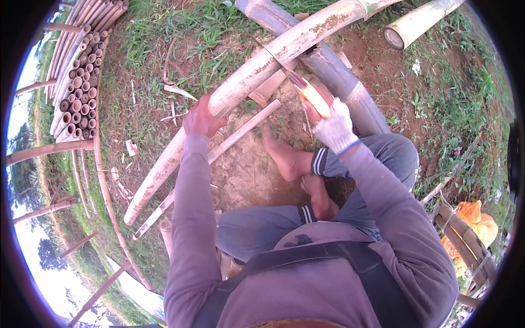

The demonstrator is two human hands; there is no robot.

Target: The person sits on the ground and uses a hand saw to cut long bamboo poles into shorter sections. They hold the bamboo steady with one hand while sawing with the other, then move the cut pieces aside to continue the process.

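Left hand [205,117]: curled round pole [246,82]
Right hand [332,121]: closed on handle [316,100]
Blade [278,62]: across pole, unsevered there; cut depth unclear

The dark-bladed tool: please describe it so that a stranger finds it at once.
Find the thick whitish bamboo pole crossing the picture diagonally. Across its upper half lies the slim, curved, dark-bladed tool, held in the white-gloved right grip. Its yellow handle sets it apart from the surrounding bamboo.
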